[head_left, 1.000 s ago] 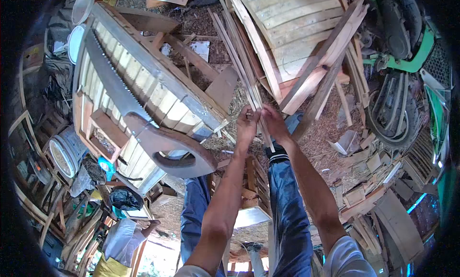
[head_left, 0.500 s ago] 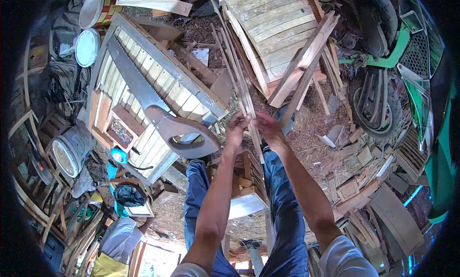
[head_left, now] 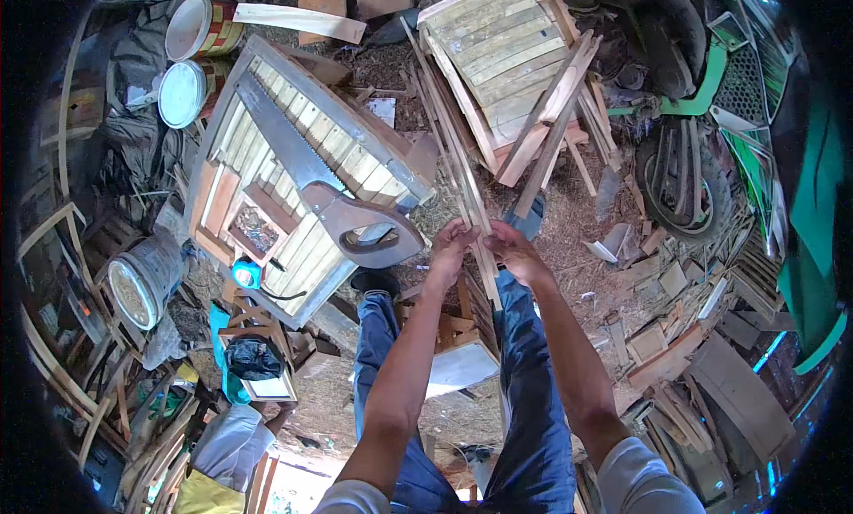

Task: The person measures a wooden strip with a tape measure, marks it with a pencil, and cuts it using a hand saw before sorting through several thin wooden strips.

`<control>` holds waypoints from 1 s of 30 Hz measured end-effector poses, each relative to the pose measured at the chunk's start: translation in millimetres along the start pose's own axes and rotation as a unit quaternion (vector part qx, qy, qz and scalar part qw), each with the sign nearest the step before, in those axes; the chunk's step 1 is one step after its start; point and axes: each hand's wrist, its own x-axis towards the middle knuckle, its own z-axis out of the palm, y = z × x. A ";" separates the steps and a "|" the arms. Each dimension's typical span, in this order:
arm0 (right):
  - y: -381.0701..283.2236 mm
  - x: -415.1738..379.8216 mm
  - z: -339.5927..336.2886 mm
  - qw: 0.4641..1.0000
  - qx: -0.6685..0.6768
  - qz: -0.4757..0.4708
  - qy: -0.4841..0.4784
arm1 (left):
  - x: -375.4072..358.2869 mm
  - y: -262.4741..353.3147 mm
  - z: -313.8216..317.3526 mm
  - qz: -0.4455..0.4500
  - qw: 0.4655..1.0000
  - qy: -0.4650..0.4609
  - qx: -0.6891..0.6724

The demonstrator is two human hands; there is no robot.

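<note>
My left hand and my right hand meet in front of me, both closed around a bundle of long thin wooden strips. The strips run from my hands up and to the left, over the sawdust-covered ground. Their lower ends poke out below my hands. My legs in blue jeans show beneath my arms, above a small wooden stool.
A big hand saw lies on a slatted wooden frame at left. Another slatted panel and planks lean at top. Two buckets sit top left, a motorbike at right. Another person crouches bottom left.
The view has tilted, so the scene slid downward and to the right. My hands stay clasped on the strips and sit a little lower in the picture.
</note>
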 end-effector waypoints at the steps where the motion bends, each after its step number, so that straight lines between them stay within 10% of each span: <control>1: -8.2 -6.1 2.8 1.000 -0.015 0.010 0.005 | -1.7 -0.6 0.0 0.019 1.000 -0.018 -0.007; 30: -35.4 -32.8 28.5 0.999 -0.024 -0.025 0.033 | -43.7 30.5 12.4 0.096 0.993 -0.061 0.002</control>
